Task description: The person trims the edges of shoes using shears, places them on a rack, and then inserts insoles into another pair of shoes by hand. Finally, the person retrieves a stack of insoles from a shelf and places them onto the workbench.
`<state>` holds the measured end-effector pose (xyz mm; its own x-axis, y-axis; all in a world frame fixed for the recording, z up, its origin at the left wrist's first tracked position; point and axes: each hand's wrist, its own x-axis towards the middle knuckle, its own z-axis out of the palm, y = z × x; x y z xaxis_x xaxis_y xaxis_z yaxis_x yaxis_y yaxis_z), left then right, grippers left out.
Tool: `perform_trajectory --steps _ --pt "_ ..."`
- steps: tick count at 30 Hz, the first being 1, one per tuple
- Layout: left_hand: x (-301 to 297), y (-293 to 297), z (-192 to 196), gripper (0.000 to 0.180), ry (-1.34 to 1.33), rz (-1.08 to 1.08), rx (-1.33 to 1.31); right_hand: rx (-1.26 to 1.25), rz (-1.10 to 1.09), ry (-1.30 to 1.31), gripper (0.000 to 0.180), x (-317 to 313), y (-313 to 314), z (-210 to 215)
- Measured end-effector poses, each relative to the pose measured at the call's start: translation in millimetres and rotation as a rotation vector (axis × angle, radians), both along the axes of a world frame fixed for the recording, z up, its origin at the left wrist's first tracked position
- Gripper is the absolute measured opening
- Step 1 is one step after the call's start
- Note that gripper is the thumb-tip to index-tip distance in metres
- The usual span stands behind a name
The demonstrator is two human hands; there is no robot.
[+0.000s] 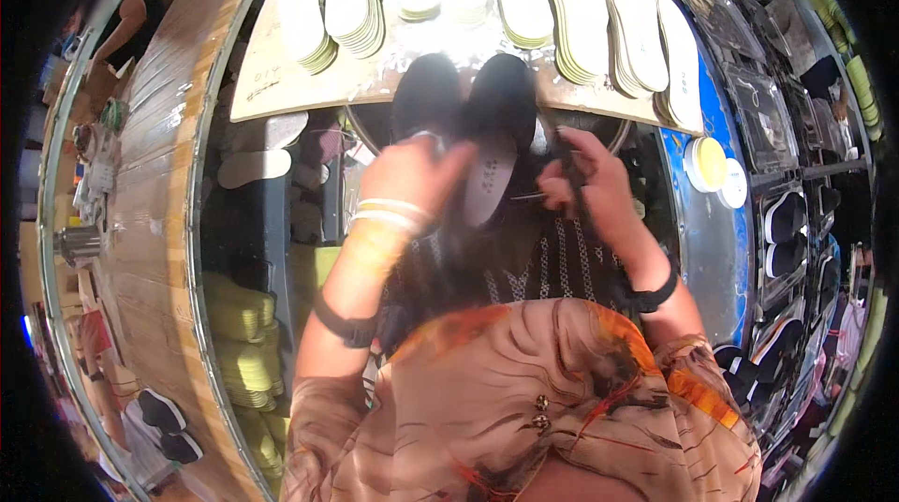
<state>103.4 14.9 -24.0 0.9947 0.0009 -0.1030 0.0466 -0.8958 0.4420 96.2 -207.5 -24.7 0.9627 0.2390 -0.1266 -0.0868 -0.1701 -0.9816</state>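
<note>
1. Far left, a long wooden bench (150,184) curves down the scene. Beside it, low and near, green-edged soles (242,352) stand in stacks; two black shoes (169,425) lie at the near left.
2. The left hand (412,174) is closed over the left one of two black shoes (426,95), around its heel end. The picture is blurred there, so I cannot tell how firm the clasp is.
3. A pale insole (487,188) sits in the middle, just below the right black shoe (501,99), its far end at the shoe's mouth. It looks thin, light and bendy, likely to fold if pinched at one tip; I judge it best taken by both long edges near the heel.
4. The shoes look soft-topped and light, with stiffer bottoms. The heel or collar seems the surest place to hold; the toes are smooth and rounded.
5. The right hand (585,184) is curled around something thin and dark. What it is, I cannot tell.
6. On the far board (281,95), white soles (571,15) lie in fanned stacks from left to right.
7. At right, a round open tin (709,163) holds a yellowish paste; its pale lid (733,185) lies touching it.
8. Far right, racks (791,221) hold more dark shoes with white soles.
</note>
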Motion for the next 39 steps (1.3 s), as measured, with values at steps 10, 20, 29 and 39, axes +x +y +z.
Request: perform_trajectory --steps 10,20,29,39 --pt "-6 43 -44 0.017 -0.378 -0.244 0.205 0.083 -0.113 0.327 0.043 7 -86 -21" --pt "-36 90 -5 0.029 -0.045 -0.364 -0.347 -0.457 0.314 -0.558 0.064 19 -48 -21" --pt "-36 98 -23 0.015 -0.139 -0.531 -0.122 -0.546 0.342 -0.171 0.055 -2 -47 -36" --pt "-30 111 -39 0.019 -0.147 -0.368 -0.097 -0.551 0.387 -0.409 0.055 -18 -40 -10"
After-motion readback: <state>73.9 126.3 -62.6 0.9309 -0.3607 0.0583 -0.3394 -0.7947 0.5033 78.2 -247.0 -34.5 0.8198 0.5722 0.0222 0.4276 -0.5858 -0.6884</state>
